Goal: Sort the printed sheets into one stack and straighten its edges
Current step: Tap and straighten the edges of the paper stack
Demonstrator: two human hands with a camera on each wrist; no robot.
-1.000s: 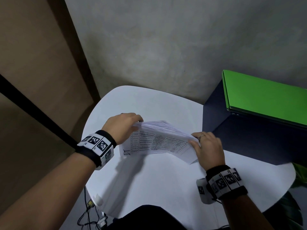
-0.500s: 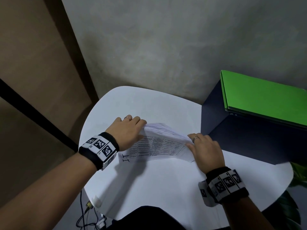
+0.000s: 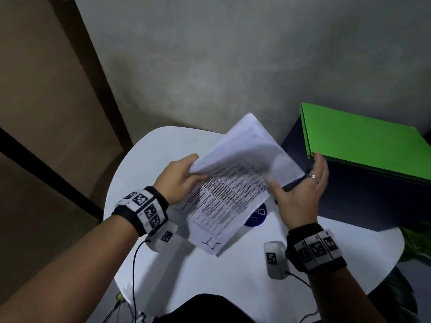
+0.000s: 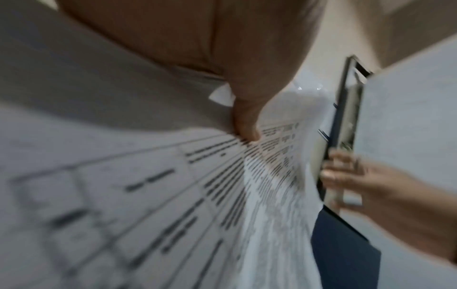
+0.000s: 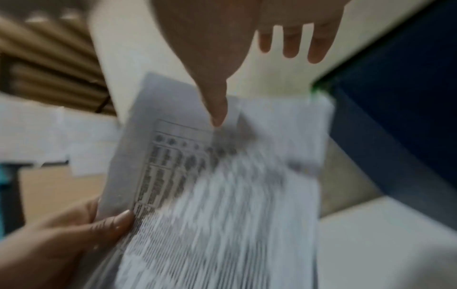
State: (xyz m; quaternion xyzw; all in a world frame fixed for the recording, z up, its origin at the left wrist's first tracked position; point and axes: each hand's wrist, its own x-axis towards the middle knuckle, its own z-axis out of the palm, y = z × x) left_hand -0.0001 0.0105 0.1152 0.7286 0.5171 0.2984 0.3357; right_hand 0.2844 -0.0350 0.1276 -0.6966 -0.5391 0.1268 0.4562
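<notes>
A stack of printed sheets (image 3: 233,183) with table-like text is lifted off the white round table (image 3: 233,276), tilted, its far corner up. My left hand (image 3: 186,176) grips its left edge, thumb (image 4: 245,125) on the printed face and fingers underneath. My right hand (image 3: 299,190) is spread at the stack's right edge with straight fingers; its thumb (image 5: 217,109) lies against the top sheet and the fingers stand behind the edge. The sheets (image 5: 222,195) are fanned and uneven at the near corner. Motion blurs both wrist views.
A green folder (image 3: 363,141) lies on a dark blue box (image 3: 373,201) right of my right hand. A round blue sticker (image 3: 256,216) shows on the table under the stack. Plant leaves (image 3: 417,241) are at the right edge; cables (image 3: 133,287) hang at the near left.
The stack lay on the table between both hands; now my left hand has lifted and turned it. My right hand has let go and opened beside the right edge.
</notes>
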